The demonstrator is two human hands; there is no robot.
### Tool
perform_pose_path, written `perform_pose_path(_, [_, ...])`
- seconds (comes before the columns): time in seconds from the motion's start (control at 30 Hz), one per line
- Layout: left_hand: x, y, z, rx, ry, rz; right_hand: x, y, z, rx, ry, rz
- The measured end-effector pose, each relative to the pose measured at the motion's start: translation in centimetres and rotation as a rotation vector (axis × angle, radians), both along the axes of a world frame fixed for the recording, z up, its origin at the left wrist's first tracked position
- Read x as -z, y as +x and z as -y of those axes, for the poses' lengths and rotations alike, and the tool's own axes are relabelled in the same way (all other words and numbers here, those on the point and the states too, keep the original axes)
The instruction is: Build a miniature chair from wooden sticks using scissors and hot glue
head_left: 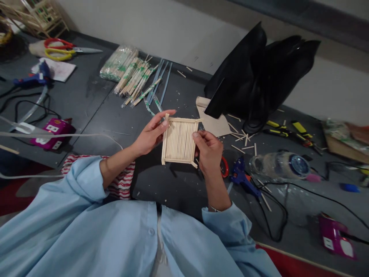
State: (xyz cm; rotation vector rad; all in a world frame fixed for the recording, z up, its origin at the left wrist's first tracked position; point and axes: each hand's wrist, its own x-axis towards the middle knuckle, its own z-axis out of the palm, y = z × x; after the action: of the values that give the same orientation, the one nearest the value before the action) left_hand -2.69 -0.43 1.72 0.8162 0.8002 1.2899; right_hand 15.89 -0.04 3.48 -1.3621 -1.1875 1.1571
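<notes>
While the head view looks down on a dark tabletop [92, 92] with a seam across it, the stick panel [180, 140] is held just above, between two hands: the left hand [151, 134] has its grip pinching the upper left corner, the right hand [210, 149] pinching the right edge (thumb in front). Behind rises a grey wall [161, 34], a black bag [248, 73] near it. Wrapped sticks [137, 80] lie towards the wall; a glue gun [245, 181] lies beside the right hand.

The stick panel [180, 139] partly hides the left hand [150, 134]; the top edge crops a rack [44, 18].
</notes>
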Motion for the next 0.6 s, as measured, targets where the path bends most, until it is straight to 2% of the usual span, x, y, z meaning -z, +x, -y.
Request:
perform_pose_path(0.27, [-0.14,0.1,-0.07,-0.02,0.012,0.003,0.11,-0.32,-0.02,0.022,-0.05,-0.065])
perform_pose_path(0.47, [0.41,0.13,-0.22,-0.01,0.02,0.02,0.35,-0.47,-0.1,0.038,-0.071,-0.14])
perform_pose_path(0.6, [0.15,-0.69,-0.45,0.088,0.003,0.063,0.25,-0.02,-0.44,0.016,-0.093,-0.165])
